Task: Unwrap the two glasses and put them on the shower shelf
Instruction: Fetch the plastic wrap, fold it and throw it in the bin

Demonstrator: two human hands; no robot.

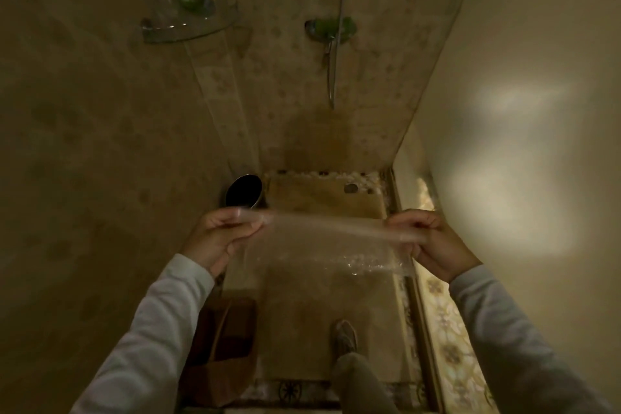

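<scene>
A clear sheet of bubble wrap (322, 245) is stretched flat between my hands at waist height. My left hand (218, 235) pinches its left top corner and my right hand (433, 242) pinches its right top corner. The glass corner shower shelf (188, 27) hangs high on the left wall, with a green object (190, 0) on it. No glass shows clearly in the wrap or on the shelf; the picture is dim and blurred.
A brown paper bag (221, 353) stands on the floor at lower left. A dark round bin (243, 191) sits in the far left corner. The shower mixer (331, 28) and hose hang on the back wall. My foot (346, 336) stands on the shower floor.
</scene>
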